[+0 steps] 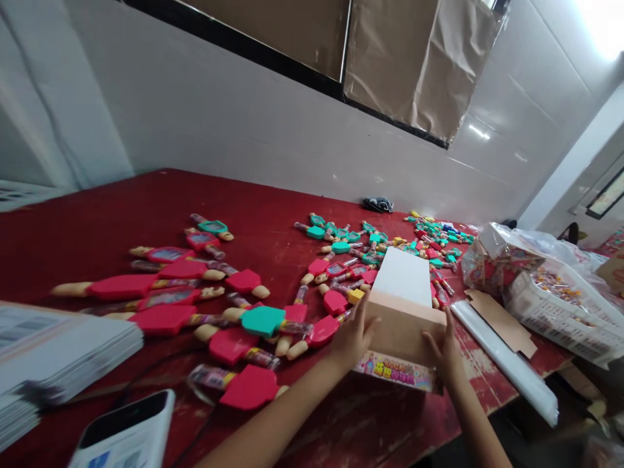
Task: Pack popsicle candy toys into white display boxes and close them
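Note:
Between my hands stands an open cardboard box (pixel 400 328) with a printed, colourful front and a white flap (pixel 403 276) raised at its far side. My left hand (pixel 358 338) grips the box's left side, thumb over the edge. On the right side, my right hand (pixel 444 354) holds the wall with its thumb inside. The inside looks like bare brown card; its bottom is hard to see. Just left of the box lie several red toys with tan finger-shaped tips and clear tubes, among them a red toy (pixel 251 388) and a teal toy (pixel 263 320).
More red and teal toys (pixel 341 247) spread across the red table (pixel 160 188). Stacked flat cards (pixel 97 344) and a phone (pixel 129 432) lie at left. At right are a clear plastic roll (pixel 507 364), a brown card piece (pixel 502 322) and a white basket (pixel 565 318) of small wrapped pieces.

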`<control>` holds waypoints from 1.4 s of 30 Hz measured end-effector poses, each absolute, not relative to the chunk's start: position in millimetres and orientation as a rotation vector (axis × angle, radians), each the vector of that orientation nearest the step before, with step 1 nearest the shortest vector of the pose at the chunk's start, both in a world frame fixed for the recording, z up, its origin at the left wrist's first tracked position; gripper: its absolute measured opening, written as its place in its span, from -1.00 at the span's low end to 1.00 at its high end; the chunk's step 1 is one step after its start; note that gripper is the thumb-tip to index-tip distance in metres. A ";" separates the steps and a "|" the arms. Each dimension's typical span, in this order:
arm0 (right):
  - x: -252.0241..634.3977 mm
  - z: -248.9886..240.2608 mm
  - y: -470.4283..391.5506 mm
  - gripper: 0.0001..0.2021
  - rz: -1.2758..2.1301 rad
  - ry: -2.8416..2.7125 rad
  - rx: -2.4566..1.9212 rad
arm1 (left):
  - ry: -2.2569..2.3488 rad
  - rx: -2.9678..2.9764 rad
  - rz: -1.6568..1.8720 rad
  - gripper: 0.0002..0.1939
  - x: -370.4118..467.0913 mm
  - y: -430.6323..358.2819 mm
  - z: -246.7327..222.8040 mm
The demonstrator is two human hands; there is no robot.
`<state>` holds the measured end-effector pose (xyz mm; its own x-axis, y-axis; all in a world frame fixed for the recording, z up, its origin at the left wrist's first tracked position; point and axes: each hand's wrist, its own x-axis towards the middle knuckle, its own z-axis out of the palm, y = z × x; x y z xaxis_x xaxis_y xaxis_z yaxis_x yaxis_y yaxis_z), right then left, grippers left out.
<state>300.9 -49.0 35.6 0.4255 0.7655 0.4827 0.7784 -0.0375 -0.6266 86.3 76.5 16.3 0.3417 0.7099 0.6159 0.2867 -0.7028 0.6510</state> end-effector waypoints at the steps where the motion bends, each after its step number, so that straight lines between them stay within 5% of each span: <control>1: 296.9 34.1 -53.2 -0.37 -0.052 -1.350 -1.828 | 0.876 2.288 1.324 -0.35 84.8 72.7 16.2; 4: 289.0 30.7 -62.6 -0.37 -0.166 -1.439 -1.959 | 0.829 2.531 1.356 -0.19 75.6 58.2 16.4; 11: 268.0 33.4 -62.4 0.21 -0.437 -1.939 -2.139 | 0.626 2.645 1.521 -0.13 45.6 17.0 -2.8; 18: 256.5 26.6 -83.4 -0.24 -0.662 -1.989 -2.124 | 0.597 2.742 1.524 0.04 42.6 9.4 -41.6; 25: 250.9 24.0 -96.3 0.02 -0.191 -2.159 -2.287 | 0.577 2.954 1.097 -0.11 46.7 29.5 -64.1; 30: 253.1 -6.2 -99.7 -0.18 -0.175 -2.284 -2.188 | 0.812 2.895 0.542 -0.03 52.0 19.9 -40.9; 33: 255.9 -25.3 -101.6 -0.19 -0.223 -2.327 -2.163 | 0.837 2.872 0.503 0.10 55.5 15.3 -29.4; 38: 252.4 -14.0 -97.8 -0.21 -0.140 -2.351 -2.275 | 0.681 2.978 0.460 -0.19 57.1 26.9 -26.0; 42: 250.7 14.6 -90.4 -0.19 0.155 -2.329 -2.308 | 0.650 2.998 0.642 -0.19 49.1 31.0 -7.7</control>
<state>250.7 -90.4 14.6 -0.0060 0.9861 -0.1658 0.9994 0.0114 0.0320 49.1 31.0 -7.7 0.8300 0.3982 0.3906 0.3953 -0.9140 0.0917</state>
